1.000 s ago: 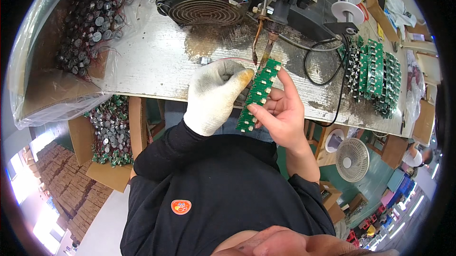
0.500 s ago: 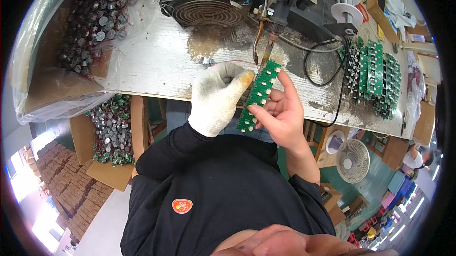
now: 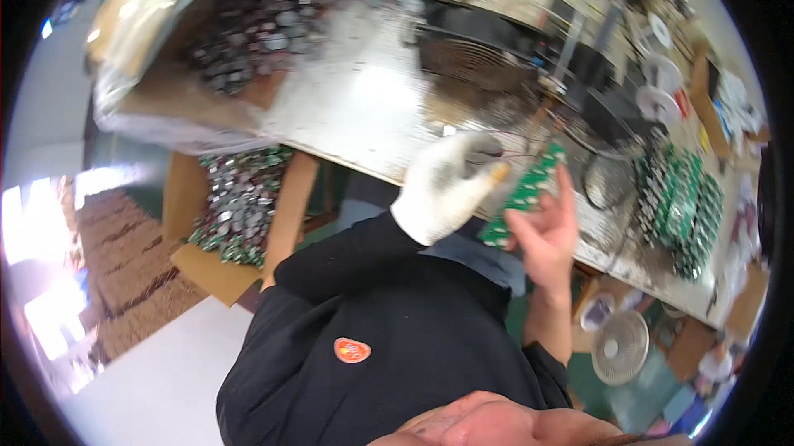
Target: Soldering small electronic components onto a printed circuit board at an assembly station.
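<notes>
My right hand (image 3: 547,227) is bare and grips a narrow green circuit board strip (image 3: 523,198) with a row of small white connectors. The strip stands tilted, its upper end close below the soldering iron tip (image 3: 543,115). Beside it on the left is my left hand (image 3: 447,190) in a white glove with stained fingertips. Its thumb stands apart from the curled fingers, and I see nothing between them. Just beyond the glove lies a small round metal part (image 3: 449,130), with a thin reddish wire running right toward the strip's upper end. Motion blurs the view.
A black fan (image 3: 471,57) lies behind the iron stand. Many small round metal parts (image 3: 285,20) are heaped at the far left; a cardboard box (image 3: 285,210) below holds more with green boards. Stacked green strips (image 3: 682,198) sit at right, near solder spools (image 3: 657,103).
The view has swung, shifting the scene right and down. My left thumb has parted from the fingers, and the glove has drawn away from the strip. My right hand still holds the strip.
</notes>
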Available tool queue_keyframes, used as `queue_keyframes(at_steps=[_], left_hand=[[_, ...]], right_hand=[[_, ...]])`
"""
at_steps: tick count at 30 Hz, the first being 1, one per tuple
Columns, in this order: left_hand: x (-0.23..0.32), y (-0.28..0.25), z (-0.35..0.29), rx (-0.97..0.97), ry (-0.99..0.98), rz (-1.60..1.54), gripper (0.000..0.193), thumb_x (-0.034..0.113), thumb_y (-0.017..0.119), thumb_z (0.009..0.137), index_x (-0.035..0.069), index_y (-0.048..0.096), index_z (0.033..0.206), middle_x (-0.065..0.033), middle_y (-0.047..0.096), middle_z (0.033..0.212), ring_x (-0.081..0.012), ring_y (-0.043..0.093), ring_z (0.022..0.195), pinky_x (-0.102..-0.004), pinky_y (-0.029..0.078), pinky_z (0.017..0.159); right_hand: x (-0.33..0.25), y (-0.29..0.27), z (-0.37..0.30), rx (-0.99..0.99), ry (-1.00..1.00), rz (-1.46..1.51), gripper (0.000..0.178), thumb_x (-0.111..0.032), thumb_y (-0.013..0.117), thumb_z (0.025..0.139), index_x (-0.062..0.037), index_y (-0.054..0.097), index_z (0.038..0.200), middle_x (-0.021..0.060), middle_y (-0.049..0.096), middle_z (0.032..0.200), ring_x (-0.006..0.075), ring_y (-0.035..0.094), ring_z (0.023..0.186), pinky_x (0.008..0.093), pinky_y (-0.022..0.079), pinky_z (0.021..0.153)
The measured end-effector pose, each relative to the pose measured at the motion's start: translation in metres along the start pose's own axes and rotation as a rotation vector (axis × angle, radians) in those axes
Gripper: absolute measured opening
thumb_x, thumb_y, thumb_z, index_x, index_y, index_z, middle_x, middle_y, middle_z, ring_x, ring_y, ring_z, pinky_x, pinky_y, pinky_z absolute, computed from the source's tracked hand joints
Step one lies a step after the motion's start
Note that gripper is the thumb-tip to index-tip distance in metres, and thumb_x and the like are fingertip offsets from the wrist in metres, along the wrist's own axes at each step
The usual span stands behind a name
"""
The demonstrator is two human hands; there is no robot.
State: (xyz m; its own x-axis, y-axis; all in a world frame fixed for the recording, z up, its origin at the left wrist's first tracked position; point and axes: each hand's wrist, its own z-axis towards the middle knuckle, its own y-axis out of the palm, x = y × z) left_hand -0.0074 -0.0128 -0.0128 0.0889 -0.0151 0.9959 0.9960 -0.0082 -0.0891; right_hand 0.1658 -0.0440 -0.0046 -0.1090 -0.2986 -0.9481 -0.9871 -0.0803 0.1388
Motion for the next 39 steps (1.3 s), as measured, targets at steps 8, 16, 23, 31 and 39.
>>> queue_keyframes(at_steps=[8,16,23,31,39], left_hand=[[-0.017,-0.107,0.017,0.527,0.307,0.688,0.030,0.003,0.070,0.075,0.001,0.060,0.104,-0.0100,0.061,0.101,-0.0114,0.058,0.062,-0.0235,0.049,0.059],[0.002,-0.192,0.042,0.385,0.129,1.261,0.027,0.009,0.061,0.076,0.012,0.065,0.103,-0.0122,0.058,0.094,-0.0317,0.060,0.086,-0.0386,0.049,0.073],[-0.009,-0.201,0.054,0.223,0.158,1.333,0.013,0.017,0.065,0.079,0.012,0.068,0.090,-0.0099,0.058,0.091,-0.0294,0.060,0.080,-0.0379,0.049,0.068],[-0.004,-0.185,0.035,0.234,0.233,1.149,0.021,0.010,0.065,0.077,0.009,0.066,0.097,-0.0099,0.060,0.102,-0.0276,0.062,0.088,-0.0342,0.050,0.075],[0.009,-0.199,0.029,0.307,0.233,1.242,0.039,0.002,0.058,0.073,0.007,0.059,0.111,-0.0135,0.056,0.114,-0.0315,0.059,0.099,-0.0362,0.050,0.080]], right_hand=[[0.009,-0.008,0.017,0.176,-0.199,0.103,0.067,0.007,0.055,0.086,0.0016,0.020,0.143,0.0146,0.056,0.108,0.0108,0.057,0.068,0.0204,0.048,0.046],[0.005,-0.003,0.020,0.162,-0.179,0.102,0.069,0.007,0.056,0.085,0.0027,0.019,0.143,0.0152,0.057,0.105,0.0111,0.056,0.065,0.0217,0.049,0.046],[0.009,-0.005,0.017,0.155,-0.192,0.108,0.065,0.006,0.055,0.086,-0.0010,0.023,0.143,0.0139,0.058,0.106,0.0117,0.059,0.070,0.0209,0.048,0.044],[0.010,-0.006,0.018,0.152,-0.192,0.097,0.065,0.007,0.054,0.086,-0.0002,0.021,0.143,0.0144,0.057,0.107,0.0117,0.059,0.067,0.0208,0.048,0.044],[0.011,-0.006,0.019,0.147,-0.215,0.086,0.066,0.006,0.055,0.086,0.0010,0.021,0.142,0.0143,0.055,0.109,0.0117,0.058,0.071,0.0211,0.049,0.045]])
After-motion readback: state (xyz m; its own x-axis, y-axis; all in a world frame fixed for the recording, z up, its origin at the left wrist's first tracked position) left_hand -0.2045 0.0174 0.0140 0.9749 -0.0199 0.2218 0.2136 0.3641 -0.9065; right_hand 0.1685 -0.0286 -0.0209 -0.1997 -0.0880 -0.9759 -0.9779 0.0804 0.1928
